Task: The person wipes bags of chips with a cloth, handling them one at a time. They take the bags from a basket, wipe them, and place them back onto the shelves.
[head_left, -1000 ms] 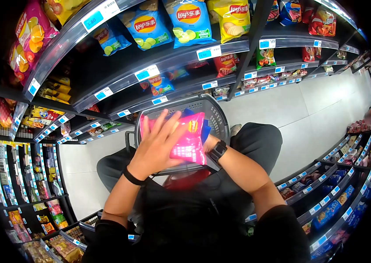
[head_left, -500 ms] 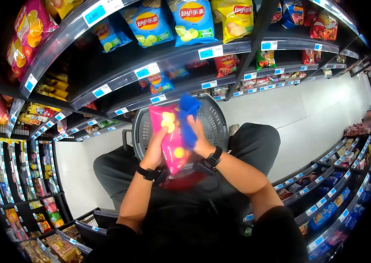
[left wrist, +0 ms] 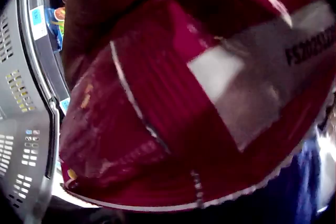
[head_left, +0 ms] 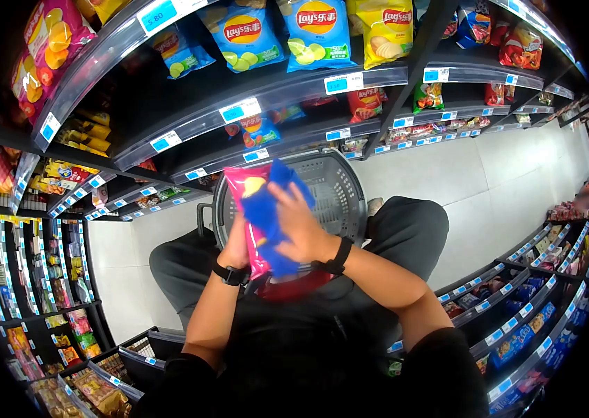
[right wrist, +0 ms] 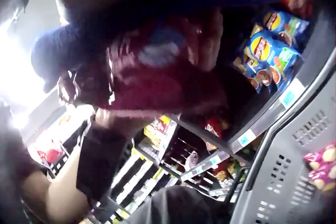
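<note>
A pink chip bag [head_left: 247,182] is held upright above the basket, its crinkled back filling much of the left wrist view [left wrist: 152,103]. My left hand [head_left: 237,242] grips the bag's left side, the fingers partly hidden behind it. Over the bag's right part lies a blue cloth [head_left: 261,212], which my right hand [head_left: 301,226] presses with spread, fairly straight fingers. In the right wrist view, the dark blue cloth [right wrist: 52,53] shows beside the shadowed bag [right wrist: 152,90].
The grey basket [head_left: 340,184] stands between the person's legs; pink packaging [right wrist: 323,166] shows inside it in the right wrist view. Ahead, a shelf edge [head_left: 294,94] runs below several chip bags. More shelves stand left and right, with pale floor [head_left: 510,167] between.
First the left hand lay across the bag's face; it moved to the left side and the bag turned. The right hand came from behind with the cloth and moved left onto the bag.
</note>
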Action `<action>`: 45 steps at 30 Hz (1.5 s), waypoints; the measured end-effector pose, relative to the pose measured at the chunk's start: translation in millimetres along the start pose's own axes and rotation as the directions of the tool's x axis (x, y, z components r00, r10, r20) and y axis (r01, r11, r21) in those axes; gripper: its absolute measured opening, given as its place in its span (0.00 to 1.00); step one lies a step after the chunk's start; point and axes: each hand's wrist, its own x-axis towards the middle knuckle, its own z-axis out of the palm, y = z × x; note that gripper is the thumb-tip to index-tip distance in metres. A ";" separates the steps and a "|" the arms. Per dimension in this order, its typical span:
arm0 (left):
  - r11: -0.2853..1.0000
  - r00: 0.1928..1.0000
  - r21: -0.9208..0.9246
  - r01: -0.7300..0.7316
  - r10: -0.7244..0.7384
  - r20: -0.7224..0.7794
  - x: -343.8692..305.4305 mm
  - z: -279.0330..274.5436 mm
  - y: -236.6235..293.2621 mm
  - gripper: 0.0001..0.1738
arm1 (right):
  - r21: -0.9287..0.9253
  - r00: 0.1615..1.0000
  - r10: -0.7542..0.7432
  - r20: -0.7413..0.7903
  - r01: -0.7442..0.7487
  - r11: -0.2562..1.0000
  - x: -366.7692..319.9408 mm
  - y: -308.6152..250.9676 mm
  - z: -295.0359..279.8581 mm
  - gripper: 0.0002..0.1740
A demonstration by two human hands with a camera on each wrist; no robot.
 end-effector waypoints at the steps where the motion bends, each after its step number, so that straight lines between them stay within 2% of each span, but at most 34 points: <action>1: 0.995 0.999 0.099 -0.019 0.014 0.052 -5.3 7.6 -1.8 0.31 | 0.082 0.984 0.141 -0.108 -0.132 0.988 2.4 0.2 2.4 0.27; 2: 0.977 0.994 0.192 -0.094 0.083 0.065 -3.6 3.5 -12.9 0.32 | 0.191 0.937 0.277 -0.213 -0.238 0.952 4.8 0.3 4.8 0.28; 3: 0.945 0.985 0.281 -0.169 0.151 0.085 -1.9 7.0 -20.8 0.33 | 0.319 0.907 0.385 -0.169 -0.319 0.892 5.5 5.4 3.3 0.28; 5: 0.927 0.965 0.269 -0.262 0.246 0.094 -0.5 16.1 -30.7 0.32 | 0.541 0.819 0.572 -0.040 -0.463 0.702 4.4 17.0 -1.0 0.29; 7: 0.971 0.988 0.180 -0.154 0.153 0.021 2.0 19.0 -23.3 0.31 | 0.327 0.909 0.388 -0.153 -0.324 0.888 8.7 9.5 1.1 0.27; 9: 0.992 0.990 -0.030 -0.119 0.121 0.071 -2.0 34.6 -7.3 0.31 | 0.096 0.987 0.159 -0.034 -0.155 0.983 4.2 1.7 -2.6 0.26; 10: 0.984 0.986 0.065 -0.167 0.165 0.033 5.9 14.6 -7.8 0.33 | 0.003 0.998 0.029 0.059 -0.029 1.000 5.4 -4.7 -6.9 0.26; 11: 0.997 0.990 -0.042 -0.058 0.063 0.126 17.9 -9.4 -5.8 0.35 | -0.033 0.982 -0.090 0.164 0.096 0.995 8.4 -13.7 -11.7 0.22; 13: 0.962 0.938 -0.188 0.201 -0.133 0.320 11.5 16.1 17.7 0.34 | -0.024 0.935 -0.222 0.278 0.238 0.971 12.9 -22.0 -14.5 0.19; 16: 0.964 0.942 -0.176 0.198 -0.137 0.307 10.4 17.7 13.7 0.35 | -0.029 0.903 -0.300 0.308 0.324 0.946 6.1 -18.6 -10.7 0.17; 18: 0.968 0.950 -0.167 0.189 -0.137 0.282 14.0 10.7 5.6 0.35 | -0.056 0.944 -0.198 0.266 0.220 0.974 -1.3 -17.3 -9.4 0.17; 19: 0.979 0.949 -0.076 0.191 -0.164 0.269 12.1 7.5 3.8 0.35 | -0.062 0.958 -0.142 0.250 0.162 0.985 -8.1 -17.7 -8.0 0.17; 20: 0.996 0.974 0.003 0.088 -0.086 0.212 5.7 2.7 -2.0 0.34 | -0.069 0.981 -0.121 0.150 0.133 0.989 -12.0 -13.3 -3.9 0.26; 21: 0.995 0.986 0.093 -0.020 0.004 0.167 2.6 -0.6 -4.7 0.33 | -0.028 0.996 -0.079 -0.034 0.078 0.997 -10.5 -8.7 1.5 0.29; 22: 0.996 0.983 0.053 -0.067 0.057 0.174 -0.5 15.3 -4.1 0.30 | 0.022 0.976 -0.029 -0.215 0.034 0.999 -6.1 -4.5 8.3 0.32; 23: 0.988 0.980 0.132 -0.082 0.056 0.193 -2.1 28.0 3.2 0.29 | 0.084 0.921 0.033 -0.389 0.000 0.996 -3.1 -1.8 12.6 0.35; 24: 0.983 0.984 0.162 -0.082 0.054 0.170 -2.3 29.3 2.4 0.29 | 0.093 0.930 0.183 -0.318 -0.161 0.982 -6.1 1.7 5.4 0.41; 25: 0.978 0.988 0.193 -0.082 0.054 0.147 -2.4 31.4 1.9 0.30 | 0.359 0.850 0.470 -0.238 -0.373 0.856 -9.6 7.1 8.0 0.38; 26: 0.955 0.983 0.262 -0.142 0.106 0.147 -4.4 36.5 1.3 0.30 | 0.628 0.756 0.633 -0.168 -0.413 0.660 -11.3 10.3 6.5 0.37; 28: 0.931 0.963 0.288 -0.224 0.167 0.209 -4.9 41.4 -2.4 0.31 | 0.935 0.662 0.745 0.081 -0.310 0.174 -12.2 29.1 6.1 0.32; 29: 0.926 0.960 0.301 -0.227 0.160 0.230 -5.0 41.6 -2.9 0.31 | 0.972 0.594 0.778 0.202 -0.216 -0.088 -12.6 38.5 5.8 0.30; 31: 0.960 0.965 0.215 -0.180 0.130 0.226 -4.8 38.6 -6.8 0.32 | 0.938 0.730 0.633 0.257 -0.032 -0.345 4.4 14.1 -12.6 0.25; 33: 0.995 0.975 0.089 -0.052 0.031 0.221 -8.6 35.0 -4.1 0.33 | 0.917 0.806 0.556 0.204 -0.357 0.180 4.1 16.0 -21.7 0.23; 34: 0.999 0.969 -0.036 -0.020 0.028 0.246 -5.7 31.9 -6.0 0.34 | 0.943 0.751 0.580 0.316 -0.317 -0.104 1.5 18.9 -20.7 0.22; 36: 0.970 0.960 -0.240 0.045 0.024 0.279 1.1 30.2 -5.1 0.36 | 0.898 0.869 0.484 0.099 -0.288 0.332 10.5 17.1 -25.5 0.22; 37: 0.941 0.956 -0.328 0.085 0.016 0.294 5.0 34.2 -4.2 0.36 | 0.880 0.836 0.535 0.121 -0.339 0.332 12.9 22.2 -24.0 0.22; 38: 0.947 0.950 -0.322 -0.013 0.112 0.293 2.9 36.9 -0.8 0.36 | 0.861 0.800 0.583 0.142 -0.391 0.326 15.2 27.3 -22.5 0.22; 39: 0.943 0.934 -0.315 -0.112 0.208 0.292 0.2 39.2 4.3 0.36 | 0.545 0.841 0.537 0.064 -0.480 0.687 17.2 24.0 -26.0 0.23; 40: 0.925 0.959 -0.379 -0.023 0.127 0.252 0.7 42.6 13.3 0.35 | 0.099 0.887 0.461 0.021 -0.461 0.882 18.7 17.8 -31.4 0.23; 41: 0.939 0.970 -0.317 -0.134 0.190 0.153 -3.0 50.4 15.0 0.34 | -0.372 0.928 0.371 0.024 -0.337 0.865 20.5 11.0 -35.4 0.24; 42: 0.947 0.966 -0.255 -0.195 0.230 0.115 2.5 38.3 15.3 0.32 | -0.219 0.975 0.220 -0.033 -0.222 0.950 21.4 4.4 -35.3 0.32; 43: 0.949 0.959 -0.188 -0.253 0.272 0.082 8.0 27.0 18.5 0.31 | 0.461 0.868 0.496 0.027 -0.451 0.764 17.6 3.5 -28.2 0.29; 44: 0.945 0.946 -0.056 -0.324 0.325 0.008 11.8 19.6 20.3 0.28 | 0.883 0.732 0.630 0.259 -0.445 0.153 11.7 5.1 -17.3 0.27; 45: 0.855 0.912 0.363 -0.371 0.409 -0.029 12.4 18.9 29.6 0.24 | 0.811 0.643 0.549 0.534 -0.208 -0.546 13.0 2.7 -13.1 0.25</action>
